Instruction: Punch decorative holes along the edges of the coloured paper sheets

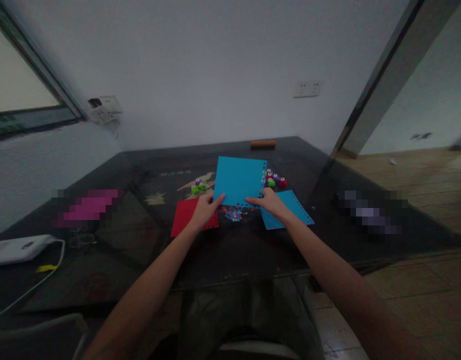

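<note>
Both hands hold up a blue sheet of paper (240, 180) with small punched shapes along its right and lower edges. My left hand (205, 210) pinches its lower left corner, thumb on top. At the lower right corner, my right hand (270, 202) grips it the same way. Beneath my left hand lies a red sheet (184, 216) with punched edges. A second blue sheet (290, 210) lies on the table under my right hand. Between the hands sits a small heap of coloured paper cutouts (235, 214). The fingers behind the held sheet are hidden.
Small craft punches in several colours stand at the right (276, 179) and left (199, 186) of the held sheet. A brown bar-shaped object (263, 144) lies at the dark table's (140, 270) back edge. A white power strip (22, 250) with a cable is at far left.
</note>
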`<state>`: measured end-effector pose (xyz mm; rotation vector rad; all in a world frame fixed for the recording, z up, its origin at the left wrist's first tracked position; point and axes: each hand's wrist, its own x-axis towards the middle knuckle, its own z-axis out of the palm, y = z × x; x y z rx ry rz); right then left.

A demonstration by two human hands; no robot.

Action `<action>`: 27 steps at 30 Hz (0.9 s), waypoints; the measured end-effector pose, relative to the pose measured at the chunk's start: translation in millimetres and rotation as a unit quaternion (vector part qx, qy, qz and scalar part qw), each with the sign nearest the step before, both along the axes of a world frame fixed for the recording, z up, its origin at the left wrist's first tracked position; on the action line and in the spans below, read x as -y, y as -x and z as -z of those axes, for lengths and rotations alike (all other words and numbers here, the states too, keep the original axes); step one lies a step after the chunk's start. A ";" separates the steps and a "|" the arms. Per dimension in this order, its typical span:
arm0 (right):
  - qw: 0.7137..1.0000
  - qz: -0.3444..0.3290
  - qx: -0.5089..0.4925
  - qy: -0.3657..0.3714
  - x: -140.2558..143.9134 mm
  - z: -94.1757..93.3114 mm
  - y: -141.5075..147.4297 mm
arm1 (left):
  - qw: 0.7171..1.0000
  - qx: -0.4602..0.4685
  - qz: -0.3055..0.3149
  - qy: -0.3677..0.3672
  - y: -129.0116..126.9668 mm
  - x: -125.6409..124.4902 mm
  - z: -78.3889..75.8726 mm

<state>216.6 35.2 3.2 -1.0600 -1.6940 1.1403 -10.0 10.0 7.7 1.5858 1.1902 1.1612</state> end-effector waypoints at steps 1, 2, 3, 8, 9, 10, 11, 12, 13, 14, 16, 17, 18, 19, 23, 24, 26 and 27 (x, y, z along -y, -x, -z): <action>1.000 0.008 -0.008 0.002 -0.4 0.2 0.1 | 1.000 0.010 -0.009 -0.013 2.8 -2.5 0.2; 1.000 0.017 -0.017 0.005 -0.7 0.3 0.2 | 0.999 0.021 -0.023 -0.025 6.5 -5.6 0.7; 0.999 0.024 -0.025 0.009 -1.1 0.4 0.2 | 0.998 0.032 -0.041 -0.037 11.2 -9.3 1.3; 0.998 0.033 -0.045 0.007 -0.3 -2.1 0.1 | 0.983 0.046 -0.158 -0.080 46.3 -28.6 1.4; 0.998 0.032 -0.045 0.004 0.7 -3.5 0.4 | 0.979 0.039 -0.181 -0.084 54.3 -32.0 1.0; 0.998 0.034 -0.044 0.003 1.8 -5.1 0.8 | 0.976 0.024 -0.199 -0.086 62.1 -35.5 0.7; 0.998 0.037 -0.045 0.003 3.0 -6.6 1.3 | 0.973 0.006 -0.214 -0.086 69.3 -39.4 0.9; 0.998 0.040 -0.047 0.006 4.0 -7.9 1.9 | 0.971 -0.019 -0.223 -0.083 75.7 -43.8 1.6; 0.998 0.043 -0.051 0.010 4.8 -8.8 2.5 | 0.969 -0.050 -0.230 -0.077 81.1 -48.9 3.1; 0.997 0.044 -0.055 0.015 5.2 -9.2 3.1 | 0.965 -0.085 -0.239 -0.071 85.4 -54.7 5.2; 0.997 0.044 -0.063 0.022 5.1 -8.6 3.7 | 0.952 -0.152 -0.262 -0.050 90.8 -68.1 11.3; 0.997 0.044 -0.065 0.022 4.8 -8.1 3.9 | 0.943 -0.183 -0.274 -0.042 91.8 -75.3 14.8; 0.997 0.044 -0.066 0.021 4.5 -7.7 3.9 | 0.935 -0.210 -0.284 -0.037 91.9 -82.3 18.3; 0.996 0.046 -0.067 0.020 4.5 -7.8 4.0 | 0.928 -0.236 -0.287 -0.037 91.3 -89.0 21.7; 0.996 0.058 -0.066 0.021 7.9 -14.3 5.1 | 0.905 -0.314 -0.285 -0.043 84.7 -108.0 30.7; 0.996 0.060 -0.062 0.022 9.2 -16.7 5.5 | 0.901 -0.329 -0.280 -0.043 83.0 -110.3 31.8; 0.996 0.061 -0.057 0.022 11.4 -20.9 6.2 | 0.893 -0.360 -0.265 -0.047 80.3 -112.6 33.6; 0.996 0.060 -0.057 0.023 12.1 -22.3 6.3 | 0.888 -0.376 -0.259 -0.050 79.5 -112.8 34.3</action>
